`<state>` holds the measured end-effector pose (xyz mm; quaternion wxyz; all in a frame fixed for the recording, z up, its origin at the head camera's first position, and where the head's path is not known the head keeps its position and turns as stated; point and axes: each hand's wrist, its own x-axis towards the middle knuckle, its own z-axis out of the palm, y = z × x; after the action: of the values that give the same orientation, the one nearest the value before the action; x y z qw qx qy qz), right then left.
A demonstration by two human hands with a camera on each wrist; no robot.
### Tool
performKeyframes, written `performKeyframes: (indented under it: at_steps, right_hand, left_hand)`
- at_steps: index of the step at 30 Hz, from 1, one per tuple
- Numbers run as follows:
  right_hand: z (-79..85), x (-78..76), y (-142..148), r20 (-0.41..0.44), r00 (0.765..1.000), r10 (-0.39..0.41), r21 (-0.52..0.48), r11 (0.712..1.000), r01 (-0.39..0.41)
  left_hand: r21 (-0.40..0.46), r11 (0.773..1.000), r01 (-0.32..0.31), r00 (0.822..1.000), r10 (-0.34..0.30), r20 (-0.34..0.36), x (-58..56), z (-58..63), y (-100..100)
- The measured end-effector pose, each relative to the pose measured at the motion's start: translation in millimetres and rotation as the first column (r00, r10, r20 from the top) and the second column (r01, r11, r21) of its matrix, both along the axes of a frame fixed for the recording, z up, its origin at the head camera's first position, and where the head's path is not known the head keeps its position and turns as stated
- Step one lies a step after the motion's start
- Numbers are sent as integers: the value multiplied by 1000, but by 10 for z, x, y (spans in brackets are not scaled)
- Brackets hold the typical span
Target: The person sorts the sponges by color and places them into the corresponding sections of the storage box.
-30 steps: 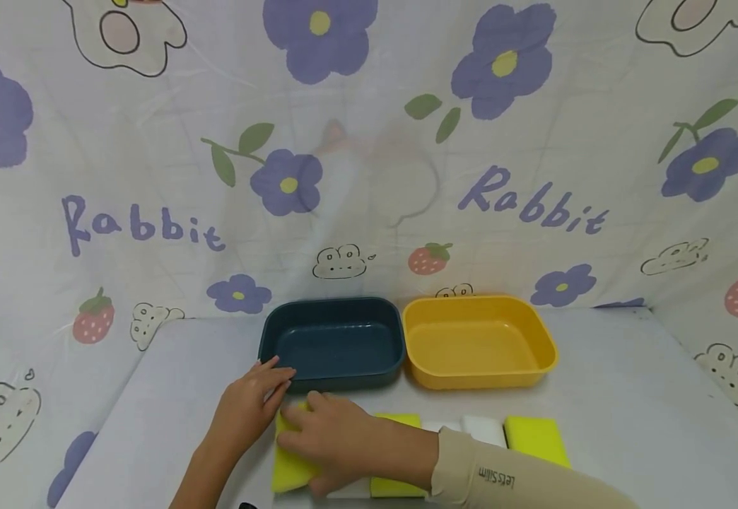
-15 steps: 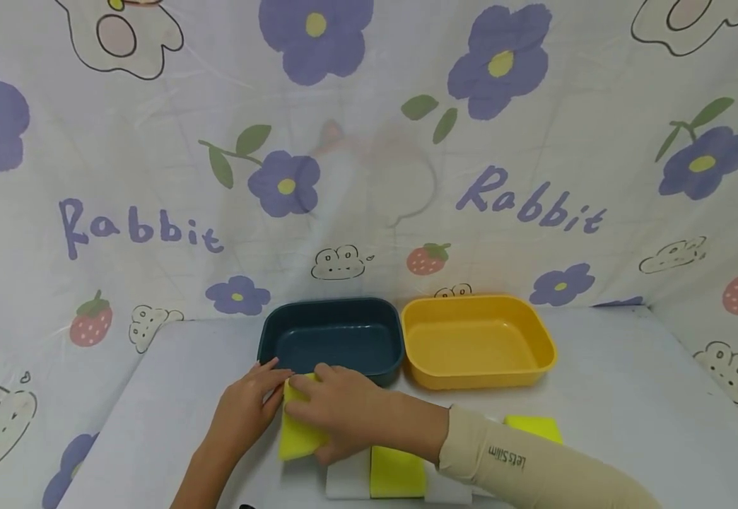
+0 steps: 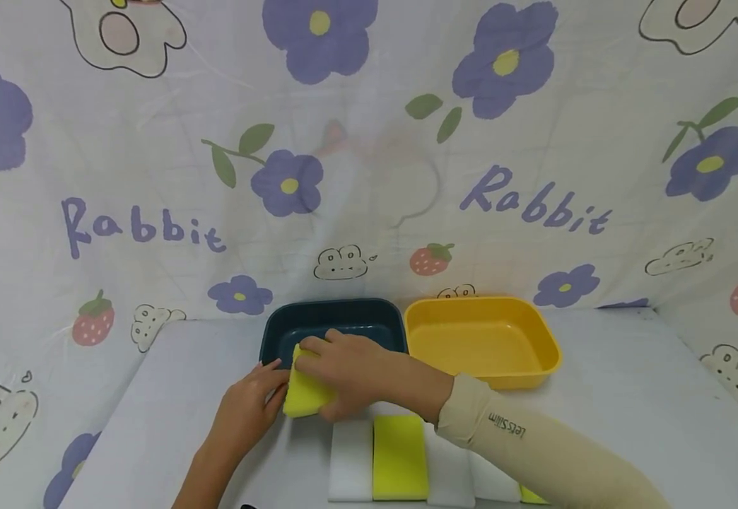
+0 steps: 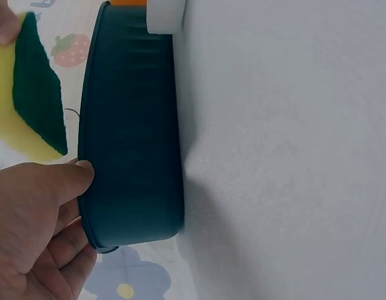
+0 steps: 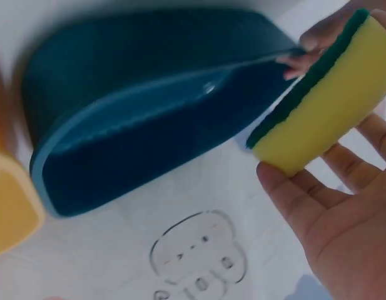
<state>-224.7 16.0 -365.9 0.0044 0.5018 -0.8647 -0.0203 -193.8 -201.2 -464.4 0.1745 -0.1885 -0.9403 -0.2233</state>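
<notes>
My right hand [image 3: 359, 371] grips a yellow sponge [image 3: 307, 390] with a dark green scouring layer, raised over the near left part of a dark teal basin [image 3: 343, 307]. Fingers and thumb hold its edges, as the right wrist view shows on the sponge [image 5: 333, 94]. The scouring side faces down toward the basin. My left hand [image 3: 248, 406] is at the basin's near left corner; in the left wrist view its thumb lies on the rim and outer wall of the basin [image 4: 130, 125], with the other fingers behind the rim.
A yellow basin [image 3: 483, 380] stands directly right of the teal one. Along the near side lies a row of blocks: a white block [image 3: 351, 459], a yellow block [image 3: 401, 456] and several more, partly under the right sleeve [image 3: 522, 445]. A printed cloth hangs behind.
My right hand has lifted the sponge from the left end of the row and carried it forward and up to the teal basin. My left hand has stayed on the basin's corner.
</notes>
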Motion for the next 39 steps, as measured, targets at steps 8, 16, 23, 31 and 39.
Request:
performKeyframes:
  at_steps: [8,16,23,31,39]
  right_hand:
    - [51,-287,-13,92,988,-120,40,992,117]
    - [-9,-577,-25,267,932,-247,101,968,228]
    - [2,-724,-81,322,898,-300,159,952,261]
    - [-57,-824,-103,318,890,-327,228,938,263]
    - [-144,-839,-153,275,908,-316,281,930,239]
  left_hand:
    - [-9,1000,9,999,-9,-47,-3,-4,0]
    - [-29,1000,-9,1000,8,-11,-8,-25,4]
    - [-14,1000,-2,999,1,-45,-10,-36,-13]
    - [0,1000,10,997,-10,-71,2,-39,-9]
    - [4,1000,10,999,-10,-54,5,-19,-3]
